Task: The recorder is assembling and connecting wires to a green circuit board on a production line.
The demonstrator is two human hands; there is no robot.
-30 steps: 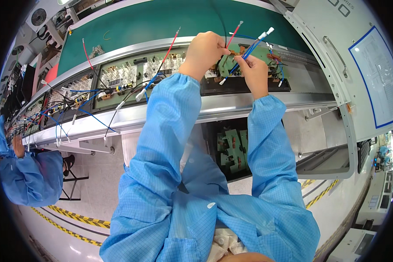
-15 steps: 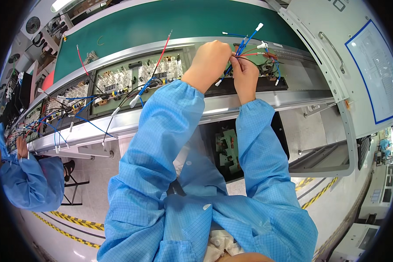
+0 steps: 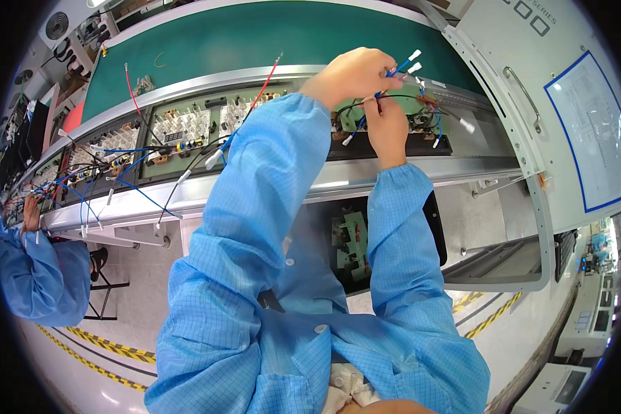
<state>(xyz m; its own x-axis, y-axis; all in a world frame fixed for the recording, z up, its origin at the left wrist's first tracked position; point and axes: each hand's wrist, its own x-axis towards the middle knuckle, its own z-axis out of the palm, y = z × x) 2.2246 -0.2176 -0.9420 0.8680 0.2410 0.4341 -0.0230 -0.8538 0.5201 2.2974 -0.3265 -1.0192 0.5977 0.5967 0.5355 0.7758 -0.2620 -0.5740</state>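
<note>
Blue fabric sleeves (image 3: pixel 45 276) clothe a co-worker at the far left, whose hand (image 3: pixel 31 212) is at the near edge of the assembly rail, close to a tangle of red, black and blue leads. Next along, a thin red lead (image 3: pixel 132 93) stands up from the row, its lower end near a populated circuit board (image 3: pixel 181 127) with a small digital display and clear parts. Behind the rail stretches a green work mat (image 3: pixel 255 34). Farther right, a second red lead (image 3: pixel 265 90) slants upward, and a white connector (image 3: pixel 214 160) hangs over the rail's near side. The person's left hand (image 3: pixel 355 72) arches over the rail, fingers closed on blue wires (image 3: pixel 405 61) whose white-capped ends point up and right. Just below it, the right hand (image 3: pixel 388 131) has thumb and forefinger drawn narrow at a black wire (image 3: pixel 448 112); I cannot tell whether they grip it. The wires lie above a green circuit board (image 3: pixel 407 105) set in the rail, and a white plug (image 3: pixel 467 125) ends the black one. Below, a dark tray (image 3: pixel 439 241) holds more green boards (image 3: pixel 355 234). At far right, a pale machine panel bears a metal handle (image 3: pixel 523 100) and a blue-bordered sheet (image 3: pixel 590 131).
</note>
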